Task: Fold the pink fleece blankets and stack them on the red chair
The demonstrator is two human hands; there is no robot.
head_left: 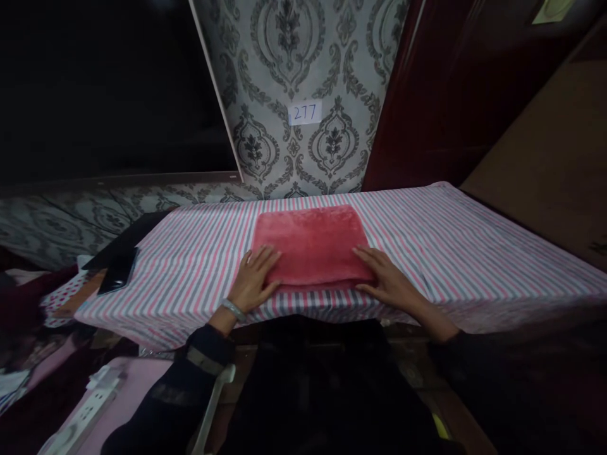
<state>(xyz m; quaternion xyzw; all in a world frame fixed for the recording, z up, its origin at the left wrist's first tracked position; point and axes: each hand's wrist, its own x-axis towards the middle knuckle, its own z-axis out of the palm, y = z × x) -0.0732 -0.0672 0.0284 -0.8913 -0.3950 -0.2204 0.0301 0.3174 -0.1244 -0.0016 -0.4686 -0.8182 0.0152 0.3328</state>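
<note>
A folded red plush cloth [313,243] lies flat on the striped tablecloth [199,246], close to the table's front edge. My left hand [253,278] rests at its front left corner, fingers stretched onto the cloth and thumb along the near edge. At the opposite side my right hand [386,278] touches the front right corner, fingers extended over the border. Both palms face down, and neither hand grips the cloth. A layered fold shows along the near edge between the hands.
A dark phone [119,270] lies at the table's left end. Behind stand a large black screen [109,88] and a patterned wall with a paper label [305,112]. A brown panel [550,145] leans at right. A white power strip [88,414] sits low on the left.
</note>
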